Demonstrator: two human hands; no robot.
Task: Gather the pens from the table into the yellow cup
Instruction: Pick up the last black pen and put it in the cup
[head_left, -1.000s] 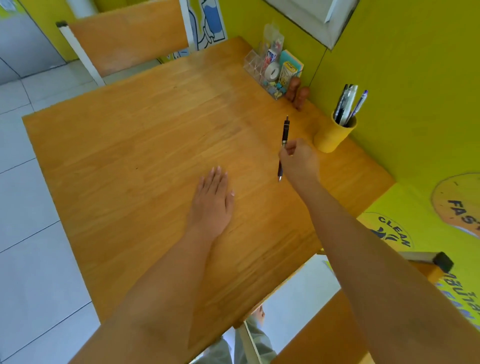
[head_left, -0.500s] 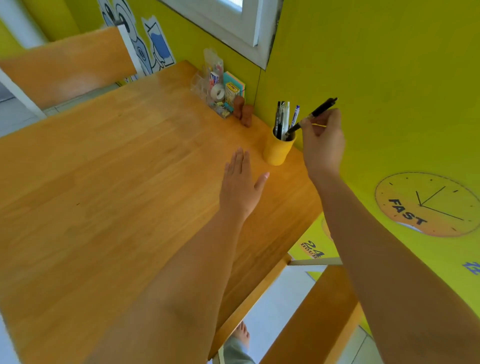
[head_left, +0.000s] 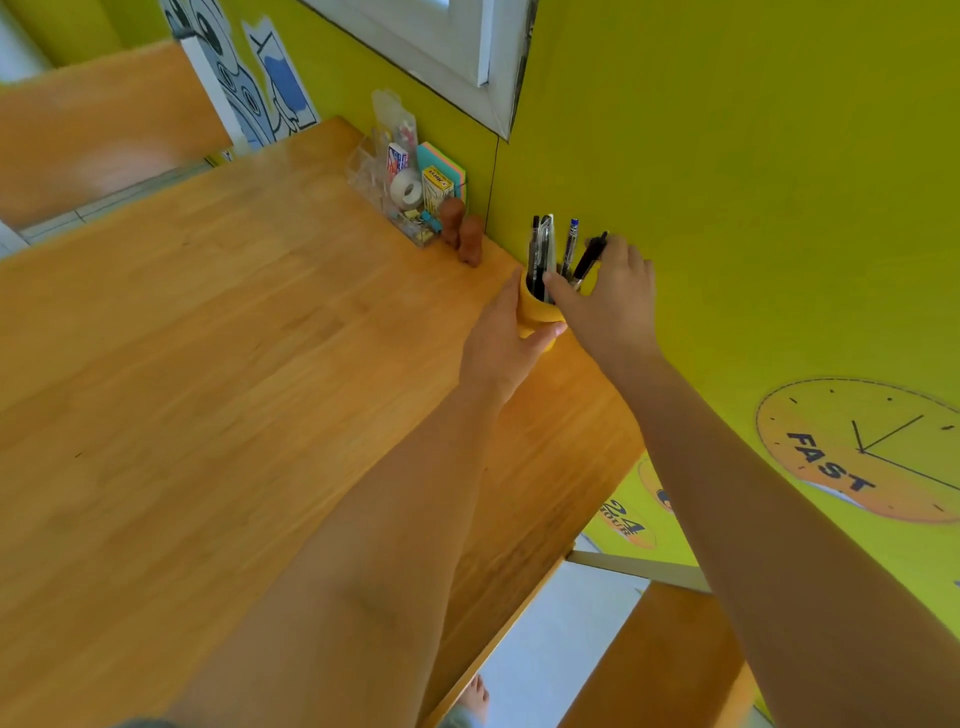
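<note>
The yellow cup stands on the wooden table against the green wall, holding several pens. My left hand wraps around the cup's near side. My right hand is over the cup's mouth, fingers pinched on a black pen whose tip is down inside the cup. No loose pens show on the tabletop.
A clear organiser with tape, sticky notes and clips sits against the wall left of the cup, with two small brown figures beside it. A wooden chair back stands at the far left. A bench lies below the table's right edge.
My right hand has lowered the black pen from above the cup into its mouth. My left hand has slid forward from flat on the table and closed around the cup.
</note>
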